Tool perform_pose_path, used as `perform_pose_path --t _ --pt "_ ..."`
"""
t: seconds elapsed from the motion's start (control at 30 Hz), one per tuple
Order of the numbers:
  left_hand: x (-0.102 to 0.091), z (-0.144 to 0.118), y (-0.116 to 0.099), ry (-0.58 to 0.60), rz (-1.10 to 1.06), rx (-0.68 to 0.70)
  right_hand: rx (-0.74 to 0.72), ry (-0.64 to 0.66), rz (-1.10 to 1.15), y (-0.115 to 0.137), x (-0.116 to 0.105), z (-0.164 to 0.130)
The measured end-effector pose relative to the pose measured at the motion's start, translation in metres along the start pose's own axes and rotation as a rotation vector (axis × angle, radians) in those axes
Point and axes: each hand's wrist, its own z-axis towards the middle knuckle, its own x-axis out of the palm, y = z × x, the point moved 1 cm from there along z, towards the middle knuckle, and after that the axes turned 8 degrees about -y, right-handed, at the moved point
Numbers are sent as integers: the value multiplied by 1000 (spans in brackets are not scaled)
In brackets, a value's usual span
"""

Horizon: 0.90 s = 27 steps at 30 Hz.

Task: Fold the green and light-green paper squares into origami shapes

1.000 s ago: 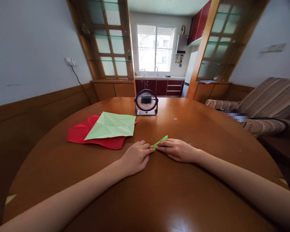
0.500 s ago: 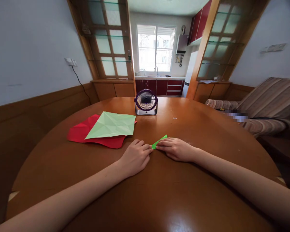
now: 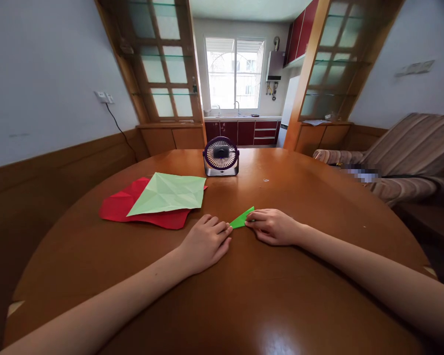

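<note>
A small folded piece of bright green paper [image 3: 240, 220] lies on the brown table between my hands, its pointed corner facing away from me. My left hand [image 3: 207, 242] rests on the table with its fingertips pressed on the paper's left end. On the other side, my right hand [image 3: 275, 227] pinches the paper's right part, fingers bent and thumb beneath. The fingers hide the paper's right edge. A creased pale green sheet [image 3: 170, 193] lies to the left of my hands, overlapping a red sheet [image 3: 129, 209].
A small purple desk fan [image 3: 221, 154] stands at the table's far side. A tiny clear scrap [image 3: 266, 180] lies right of it. The rounded wooden table [image 3: 222, 301] reaches close to me. Beyond its right edge is a striped armchair [image 3: 403, 148].
My right hand has slid slightly right along the folded green paper, so more of it shows. The whole view has shifted a little; my left hand stays at the paper's left end.
</note>
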Motion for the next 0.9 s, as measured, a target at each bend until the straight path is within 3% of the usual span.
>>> perform_pose_path --t 0.43,0.9 --pt "1 6 0 -114 49 -81 78 -48 93 -6 -5 -9" --pt "1 0 2 -155 28 -113 102 -52 129 -6 -8 -9"
